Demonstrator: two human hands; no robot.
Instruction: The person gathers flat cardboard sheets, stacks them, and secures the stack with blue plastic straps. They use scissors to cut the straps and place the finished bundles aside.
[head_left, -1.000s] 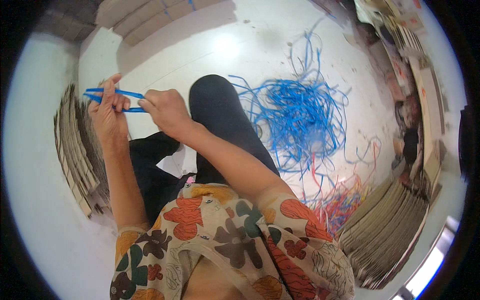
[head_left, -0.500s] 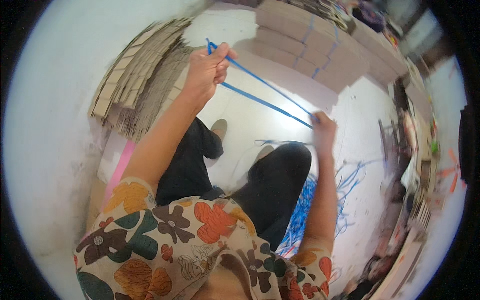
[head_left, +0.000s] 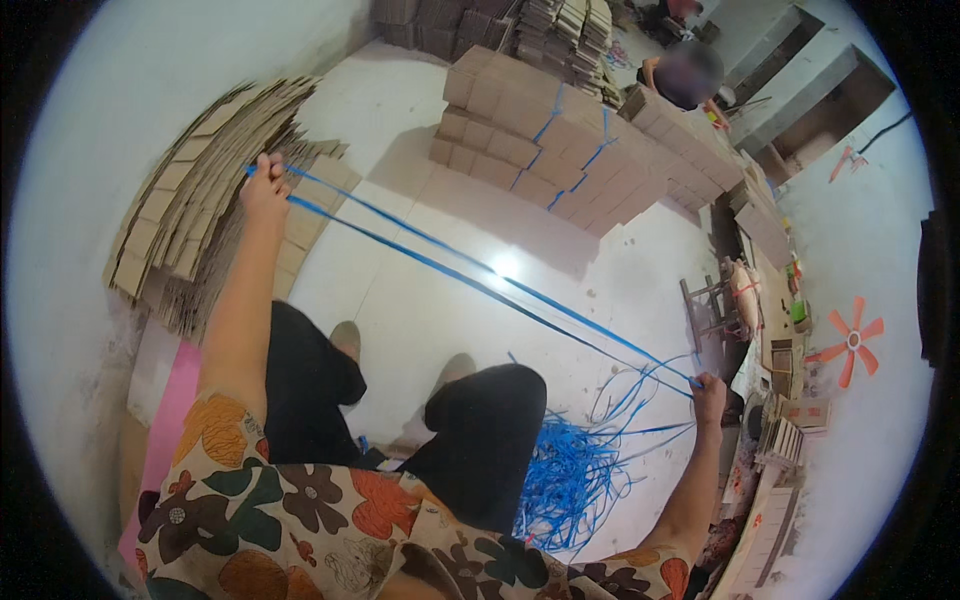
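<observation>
Two lengths of a blue plastic strap (head_left: 420,250) run side by side across the view, stretched between my hands. At the left, my left hand (head_left: 264,190) is closed around one end, held in front of the stack of flattened cardboard (head_left: 190,200). Far out to the right, my right hand (head_left: 709,402) grips the other end. Loose strap tails trail from the right hand toward the floor. A tangled heap of blue strapping (head_left: 570,480) lies on the floor beside my right leg.
Bundled cardboard stacks (head_left: 560,140) tied with blue strap stand ahead, more cardboard (head_left: 565,40) behind them. Another person (head_left: 690,75) is at the far right. A wooden stool (head_left: 710,310) stands at the right, near a wall with an orange fan (head_left: 853,341).
My hands have moved farther apart, the left one leftward, the right one rightward and nearer. The strap between them now spans much longer. The view has shifted, showing more of the room.
</observation>
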